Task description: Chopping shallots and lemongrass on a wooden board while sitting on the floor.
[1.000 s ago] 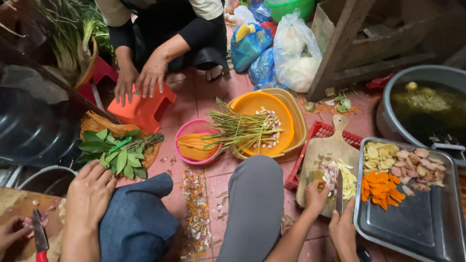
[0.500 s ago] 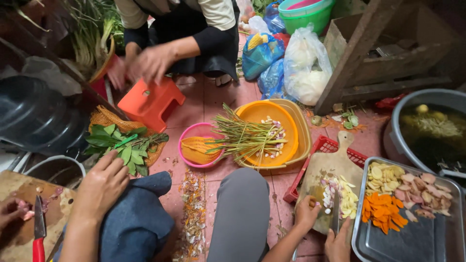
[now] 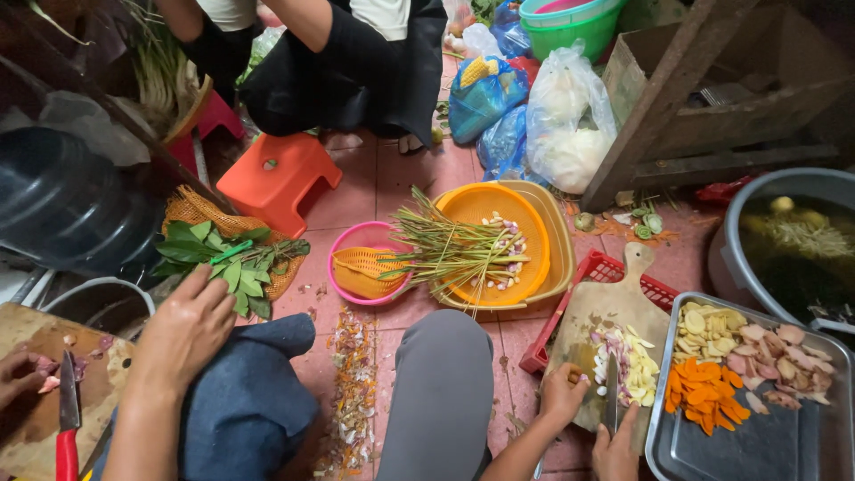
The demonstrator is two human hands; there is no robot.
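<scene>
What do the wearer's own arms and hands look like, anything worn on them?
Both are bare. The left hand and right hand, the pair at the wooden cutting board by the knife, have no gloves. The forearms are uncovered to the frame's edge, with no sleeve in view. No ring, watch or band shows.

One camera sits on the person's head and looks straight down, close over the tiled floor (image 3: 392, 187).
</scene>
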